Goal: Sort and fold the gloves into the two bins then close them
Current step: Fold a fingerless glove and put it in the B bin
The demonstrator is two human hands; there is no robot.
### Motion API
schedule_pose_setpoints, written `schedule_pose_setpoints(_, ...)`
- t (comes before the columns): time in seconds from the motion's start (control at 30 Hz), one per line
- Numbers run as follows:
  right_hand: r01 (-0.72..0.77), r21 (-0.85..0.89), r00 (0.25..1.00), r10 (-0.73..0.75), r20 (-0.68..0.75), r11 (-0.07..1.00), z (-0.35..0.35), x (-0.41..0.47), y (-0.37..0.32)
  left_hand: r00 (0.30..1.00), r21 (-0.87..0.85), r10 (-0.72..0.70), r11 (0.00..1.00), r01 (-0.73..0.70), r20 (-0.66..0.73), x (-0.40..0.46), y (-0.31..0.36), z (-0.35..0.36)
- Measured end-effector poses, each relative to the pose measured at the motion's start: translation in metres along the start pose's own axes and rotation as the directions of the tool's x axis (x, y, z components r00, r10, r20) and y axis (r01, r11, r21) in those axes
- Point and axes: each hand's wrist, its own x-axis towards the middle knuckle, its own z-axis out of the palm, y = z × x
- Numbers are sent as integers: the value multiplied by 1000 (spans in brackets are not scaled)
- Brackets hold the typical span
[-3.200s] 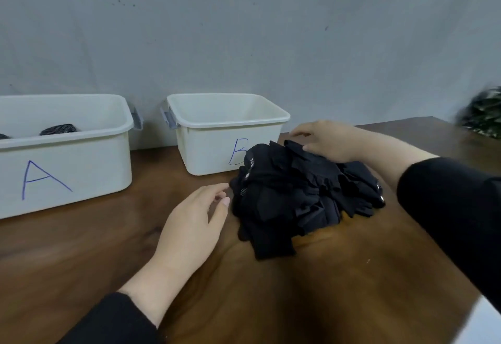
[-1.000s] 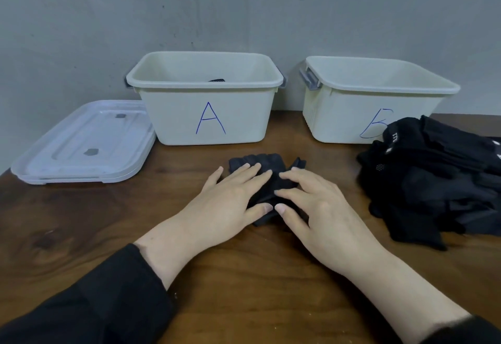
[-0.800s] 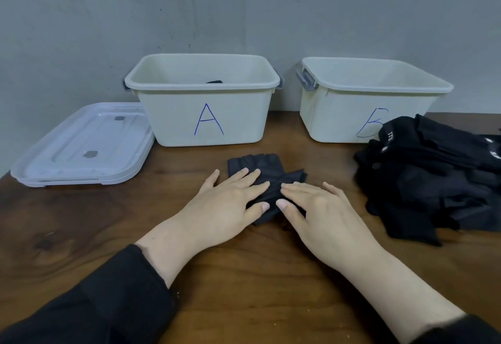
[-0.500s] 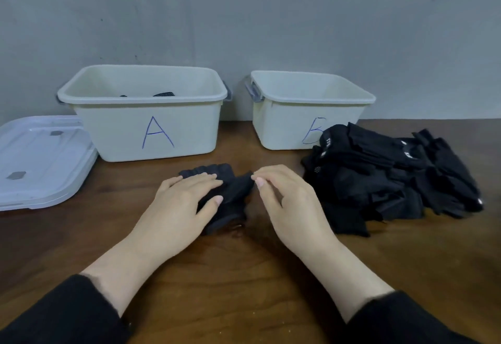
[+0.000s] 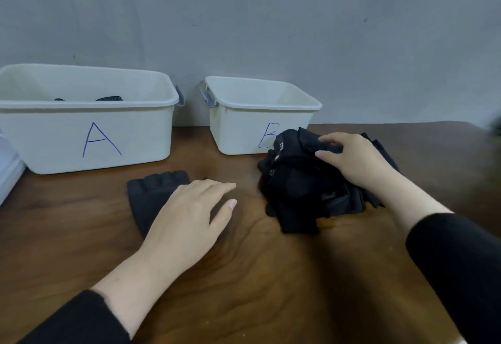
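Observation:
A black fingerless glove [image 5: 151, 194] lies flat on the wooden table in front of bin A. My left hand [image 5: 189, 216] rests on its right part with straight fingers. A pile of black gloves [image 5: 303, 189] sits to the right, in front of bin B. My right hand [image 5: 355, 159] lies on top of the pile, its fingers curled around a glove at the pile's top. Bin A [image 5: 81, 137] is white, open, with dark gloves just showing inside. Bin B [image 5: 244, 129] is white and open; its inside floor is hidden.
The corner of a clear plastic lid [image 5: 8, 178] shows at the left edge beside bin A. A grey wall stands right behind both bins. The brown table [image 5: 257, 276] stretches toward me, and its right edge runs close past the glove pile.
My right hand has left the single glove and moved right onto the pile, taking hold of a glove there. My left hand stays on the flat glove. The view has shifted right.

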Motion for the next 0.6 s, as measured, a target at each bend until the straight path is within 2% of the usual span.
schedule_pose_setpoints(0.07, -26, 0, 999, 26, 46, 1000, -1, 8, 4, 1000, 8, -1, 1000, 1, 13, -2, -3, -2)
schedule_pose_setpoints(0.23, -27, -49, 998, 30, 48, 998, 4, 13, 8, 1000, -31, -26, 999, 26, 11, -2, -10, -6)
schedule_pose_setpoints(0.3, -9, -44, 999, 7, -39, 999, 4, 12, 5, 1000, -27, -19, 999, 19, 8, -2, -10, -6)
schedule_pose_setpoints(0.33, 3, -17, 989, -6, -147, 1000, 0, 11, 1, 1000, -23, -11, 1000, 11, 5, -2, -9, -6)
schedule_pose_setpoints(0.4, 24, 119, 922, 24, -386, 993, -18, 10, -12, 1000, -22, 1, 1000, -1, 0, -2, -9, -5)
schedule_pose_setpoints(0.43, 31, 217, 892, 71, -447, 976, -29, 10, -19, 1000, -26, 1, 1000, -1, -6, -2, -9, -5)
schedule_pose_setpoints(0.5, 68, 474, 890, 161, -427, 878, -48, 10, -36, 999, -36, -1, 999, 0, -36, -2, -9, -7)
schedule_pose_setpoints(0.6, 89, 810, 959, 169, -227, 580, -60, 6, -59, 993, -86, -6, 996, -4, -119, -2, -8, -8)
